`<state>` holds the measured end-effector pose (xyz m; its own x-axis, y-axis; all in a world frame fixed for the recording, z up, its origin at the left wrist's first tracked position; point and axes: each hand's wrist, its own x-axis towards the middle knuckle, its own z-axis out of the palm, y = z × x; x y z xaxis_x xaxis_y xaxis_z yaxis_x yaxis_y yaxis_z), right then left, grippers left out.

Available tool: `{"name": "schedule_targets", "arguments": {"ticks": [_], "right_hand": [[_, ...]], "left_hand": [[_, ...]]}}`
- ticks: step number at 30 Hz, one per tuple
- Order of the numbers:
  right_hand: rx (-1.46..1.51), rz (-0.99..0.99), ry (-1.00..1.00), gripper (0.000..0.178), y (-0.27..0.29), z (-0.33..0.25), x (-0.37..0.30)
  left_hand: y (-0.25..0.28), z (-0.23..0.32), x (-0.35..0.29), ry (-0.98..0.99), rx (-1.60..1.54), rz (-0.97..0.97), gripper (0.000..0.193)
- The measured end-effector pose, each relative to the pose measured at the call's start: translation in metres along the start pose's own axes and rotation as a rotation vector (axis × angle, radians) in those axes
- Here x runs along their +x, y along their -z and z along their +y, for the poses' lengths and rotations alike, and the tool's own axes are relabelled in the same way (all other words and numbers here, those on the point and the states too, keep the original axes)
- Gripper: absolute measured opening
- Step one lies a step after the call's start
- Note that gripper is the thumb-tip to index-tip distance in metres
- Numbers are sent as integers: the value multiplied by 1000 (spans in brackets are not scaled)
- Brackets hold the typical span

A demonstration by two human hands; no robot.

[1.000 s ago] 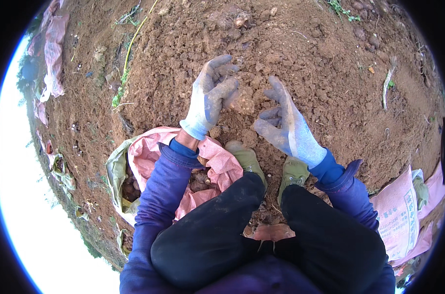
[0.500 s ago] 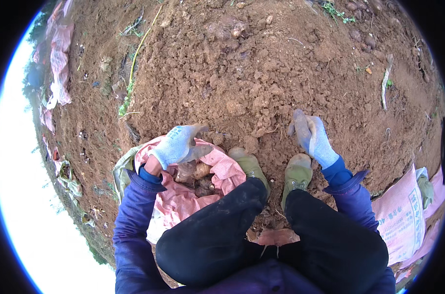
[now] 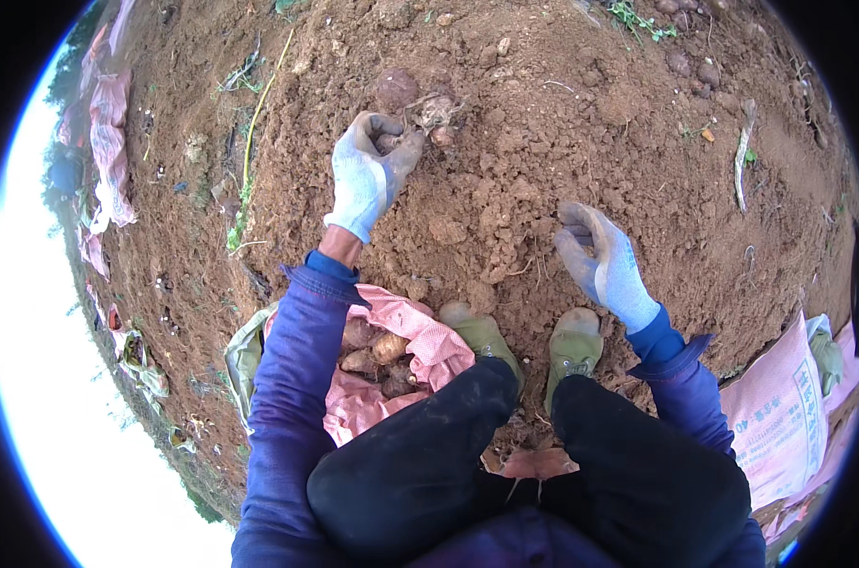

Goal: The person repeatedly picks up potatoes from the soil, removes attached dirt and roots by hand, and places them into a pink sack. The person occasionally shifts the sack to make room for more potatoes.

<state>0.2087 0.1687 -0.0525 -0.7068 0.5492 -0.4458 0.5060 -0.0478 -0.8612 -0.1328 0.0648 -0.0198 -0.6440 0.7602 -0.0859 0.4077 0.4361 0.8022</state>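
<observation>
Tuber (image 3: 397, 88), one: round, dark brown, lay on the dug soil (image 3: 514, 189), toward its far edge, just beyond the left hand. Judged firm and stiff, of modest weight, its skin gritty rather than slippery; a hard knock would probably bruise it. Best hold: around the widest part, thumb opposite fingers.

Root clump (image 3: 439, 114), one: pale, stringy, just right of the tuber. Strands judged brittle; the thick body offered the surer hold.

Left hand (image 3: 377, 156), gloved: fingers curled in toward the thumb, beside tuber and clump. Something brown showed between the fingers; whether it was grasped could not be told.

Right hand (image 3: 600, 256), gloved: over the soil, well apart from the tuber, fingers loosely bent, thumb parted from them, nothing held.

Pink sack (image 3: 439, 336), one: mouth open, at the near edge of the soil, below the left sleeve (image 3: 301, 379); several brown tubers (image 3: 389, 347) inside its right rim.

Shoes (image 3: 573, 346), green, one pair: right of the sack.

Printed sack (image 3: 775, 417), pale pink: flat, at the soil's near right corner.
</observation>
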Motion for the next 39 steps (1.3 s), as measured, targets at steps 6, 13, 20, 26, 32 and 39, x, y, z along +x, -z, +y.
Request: {"name": "schedule_targets", "arguments": {"ticks": [6,13,20,26,32,39], "right_hand": [[578,-92,93,123,-19,-39,0],[-234,158,410,122,-18,-36,-12],[-459,32,755,134,-15,-39,-18],[-341,-39,709,133,-19,-32,-12],[-408,-77,680,127,-21,-22,2],[98,6,57,95,4,-6,-1]], "left_hand": [[-33,44,-132,-450,184,-38,31],[-52,69,-159,-17,-160,-218,56],[-53,81,-120,-93,21,-509,68],[-58,65,-122,99,-62,-456,50],[-60,40,-126,439,-448,-322,30],[-34,30,-88,-142,564,-23,48]]}}
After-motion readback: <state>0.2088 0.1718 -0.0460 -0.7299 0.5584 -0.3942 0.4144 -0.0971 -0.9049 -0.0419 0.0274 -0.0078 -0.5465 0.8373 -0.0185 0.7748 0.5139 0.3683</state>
